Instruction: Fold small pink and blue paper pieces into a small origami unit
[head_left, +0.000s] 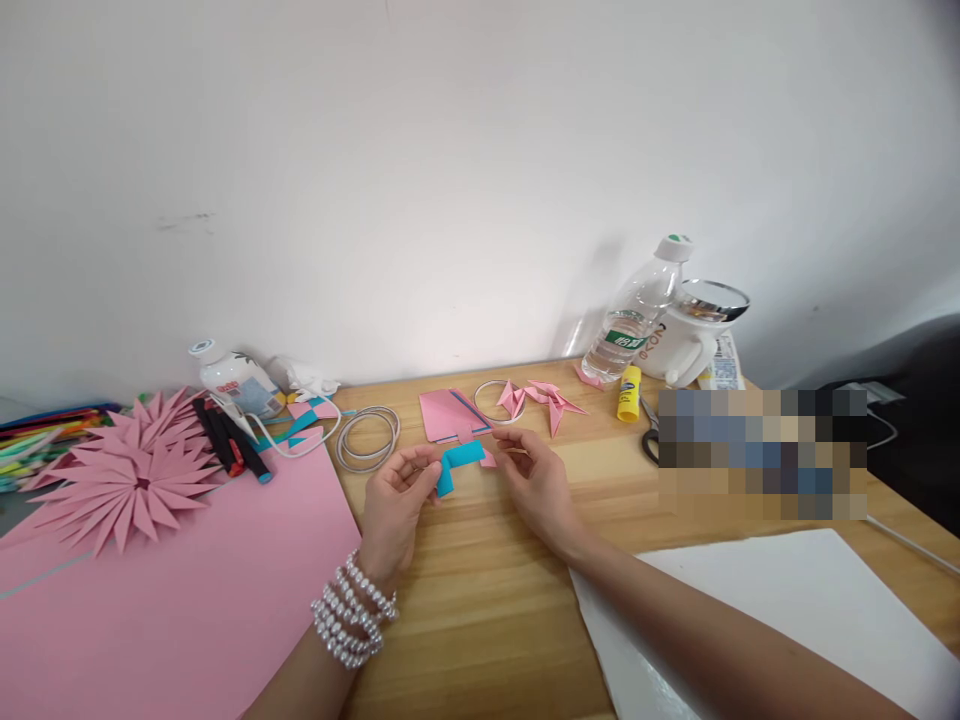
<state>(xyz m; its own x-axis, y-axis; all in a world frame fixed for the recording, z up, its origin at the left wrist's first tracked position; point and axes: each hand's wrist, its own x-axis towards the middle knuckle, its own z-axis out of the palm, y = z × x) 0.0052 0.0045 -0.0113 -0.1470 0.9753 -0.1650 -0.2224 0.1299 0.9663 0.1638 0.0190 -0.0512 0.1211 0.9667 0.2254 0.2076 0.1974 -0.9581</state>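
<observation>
My left hand (395, 503), with pearl bracelets on the wrist, pinches the lower end of a bent blue paper strip (459, 463) above the wooden table (480, 590). My right hand (534, 478) pinches the strip's other end together with a small pink paper piece (489, 459). Both hands are closed on the paper. Just behind them lies a folded pink square with a blue edge (450, 413).
A large pink sheet (187, 590) and pink paper flowers (127, 475) lie at left, with markers (229, 445), wire rings (367, 437) and a small bottle (232, 380). Behind: folded pink shapes (544, 398), glue stick (628, 393), water bottle (637, 310), white mug (694, 340). White sheet (772, 610) at right.
</observation>
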